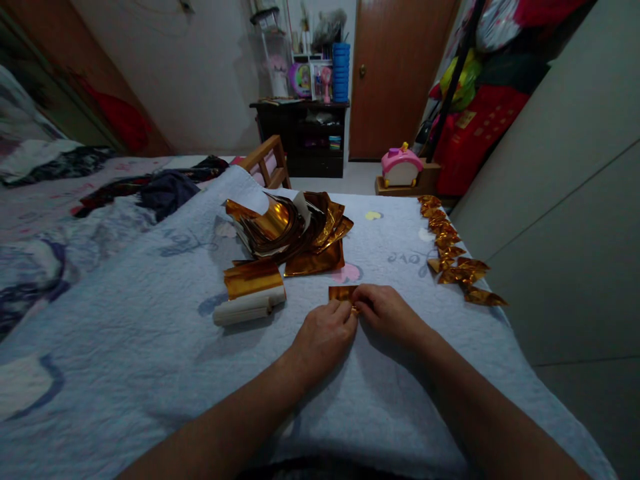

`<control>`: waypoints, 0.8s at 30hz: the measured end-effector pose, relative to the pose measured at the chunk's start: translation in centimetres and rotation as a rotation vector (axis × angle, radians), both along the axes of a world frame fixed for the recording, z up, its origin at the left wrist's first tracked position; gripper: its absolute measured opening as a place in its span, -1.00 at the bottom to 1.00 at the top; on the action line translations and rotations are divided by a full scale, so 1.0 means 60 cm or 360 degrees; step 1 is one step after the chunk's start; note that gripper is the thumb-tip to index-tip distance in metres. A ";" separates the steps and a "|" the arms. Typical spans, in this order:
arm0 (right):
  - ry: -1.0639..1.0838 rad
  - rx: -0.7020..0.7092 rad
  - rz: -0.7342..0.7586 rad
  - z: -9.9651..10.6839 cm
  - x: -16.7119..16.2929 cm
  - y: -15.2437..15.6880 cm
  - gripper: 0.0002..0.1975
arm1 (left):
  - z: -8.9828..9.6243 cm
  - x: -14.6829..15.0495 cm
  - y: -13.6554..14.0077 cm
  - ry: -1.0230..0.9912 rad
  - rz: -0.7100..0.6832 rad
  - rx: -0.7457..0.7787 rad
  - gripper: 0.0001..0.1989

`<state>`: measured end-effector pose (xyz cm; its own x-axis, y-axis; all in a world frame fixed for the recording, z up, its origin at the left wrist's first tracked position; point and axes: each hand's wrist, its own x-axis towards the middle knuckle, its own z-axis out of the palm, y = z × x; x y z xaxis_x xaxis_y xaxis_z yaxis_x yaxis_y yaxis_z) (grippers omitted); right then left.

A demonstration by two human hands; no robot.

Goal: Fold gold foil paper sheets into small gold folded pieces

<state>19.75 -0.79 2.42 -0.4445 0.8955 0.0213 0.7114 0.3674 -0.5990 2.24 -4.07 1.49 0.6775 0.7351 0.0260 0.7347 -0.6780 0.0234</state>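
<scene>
Both my hands meet over a small sheet of gold foil paper on the blue bedspread. My left hand presses its near edge with fingers together. From the other side, my right hand pinches the same sheet at its right end; the fingers hide much of it. Beyond them lies a fanned pile of gold foil sheets. Left of my hands, a partly rolled stack of foil paper shows gold on top and a pale roll in front. Folded gold foil pieces form a line at the right edge.
A wooden chair stands behind the far edge. Rumpled clothes lie on the left. A white cabinet borders the right side. Farther back are a dark shelf, a pink toy case and a brown door.
</scene>
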 end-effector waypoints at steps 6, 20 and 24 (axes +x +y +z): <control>-0.0331 -0.0001 -0.0048 -0.012 -0.011 -0.004 -0.82 | 0.001 -0.001 -0.015 0.0082 0.0025 -0.0012 -0.79; -0.0583 0.0119 -0.0261 -0.009 -0.048 -0.024 -0.78 | -0.008 -0.025 -0.029 0.0162 0.0106 0.0045 -0.72; -0.0629 0.0133 -0.0282 -0.006 -0.056 -0.028 -0.73 | -0.013 -0.022 -0.034 0.0203 0.0110 0.0095 -0.67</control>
<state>16.39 -2.50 2.06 -0.2728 0.9611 -0.0442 0.9364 0.2546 -0.2415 0.91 -6.10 0.72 0.6259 0.7798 -0.0122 0.7741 -0.6231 -0.1117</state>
